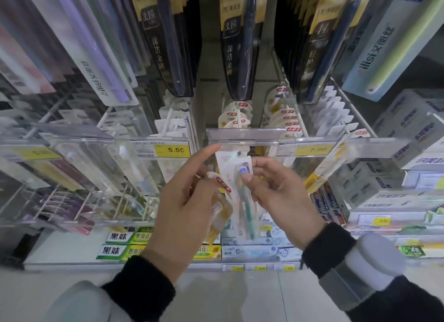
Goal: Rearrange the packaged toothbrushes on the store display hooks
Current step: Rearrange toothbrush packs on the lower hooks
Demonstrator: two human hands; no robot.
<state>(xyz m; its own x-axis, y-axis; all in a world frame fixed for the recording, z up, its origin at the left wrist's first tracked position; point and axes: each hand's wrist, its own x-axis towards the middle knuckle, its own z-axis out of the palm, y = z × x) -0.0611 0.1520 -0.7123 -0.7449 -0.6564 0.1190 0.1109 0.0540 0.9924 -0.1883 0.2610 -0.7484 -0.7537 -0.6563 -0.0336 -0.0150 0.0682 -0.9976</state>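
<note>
Below the middle hook's price rail point(242, 135), right hand point(276, 189) pinches a green toothbrush pack point(246, 201), left hand point(185, 199) grips a yellow pack point(219, 206); next, thread the hang-hole on.

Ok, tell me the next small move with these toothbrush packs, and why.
Probably lift the green toothbrush pack, pinched by the right hand, up to the hook tip under the clear price rail; its top sits just below it. The left hand holds a yellow pack.

green toothbrush pack point(247, 209) | upright, below hook | yellow pack point(221, 206) tilted beside
</note>
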